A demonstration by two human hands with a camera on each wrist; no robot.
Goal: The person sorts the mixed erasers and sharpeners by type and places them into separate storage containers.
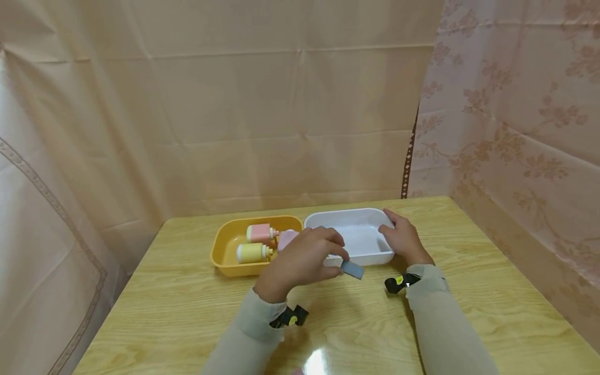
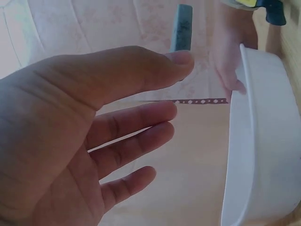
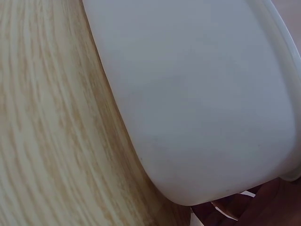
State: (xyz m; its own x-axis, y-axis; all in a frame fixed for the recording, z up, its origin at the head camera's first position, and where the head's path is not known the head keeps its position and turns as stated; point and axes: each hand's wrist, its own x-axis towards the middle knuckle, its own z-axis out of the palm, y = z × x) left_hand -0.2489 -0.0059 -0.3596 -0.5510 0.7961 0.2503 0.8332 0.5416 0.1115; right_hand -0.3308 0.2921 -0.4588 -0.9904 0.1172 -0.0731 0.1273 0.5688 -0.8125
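Note:
My left hand (image 1: 304, 258) pinches a small blue-grey rectangular block (image 1: 352, 269) by one end, held just in front of the white tray's near wall. Dark smudges mark the block's side (image 2: 182, 28) in the left wrist view, where the thumb covers its lower end and the other fingers are spread apart. At the right end of the white tray (image 1: 347, 259), my right hand (image 1: 405, 239) grips the rim, thumb inside and fingers outside. The tray's outer wall (image 3: 188, 94) fills most of the right wrist view.
Left of the white tray stands a yellow-orange tray (image 1: 225, 268). In it lie a pink bottle (image 1: 260, 232), a yellow bottle (image 1: 252, 253) and a light purple item (image 1: 286, 238) partly behind my left hand. A beige curtain (image 1: 281, 130) hangs behind the wooden table (image 1: 187, 312).

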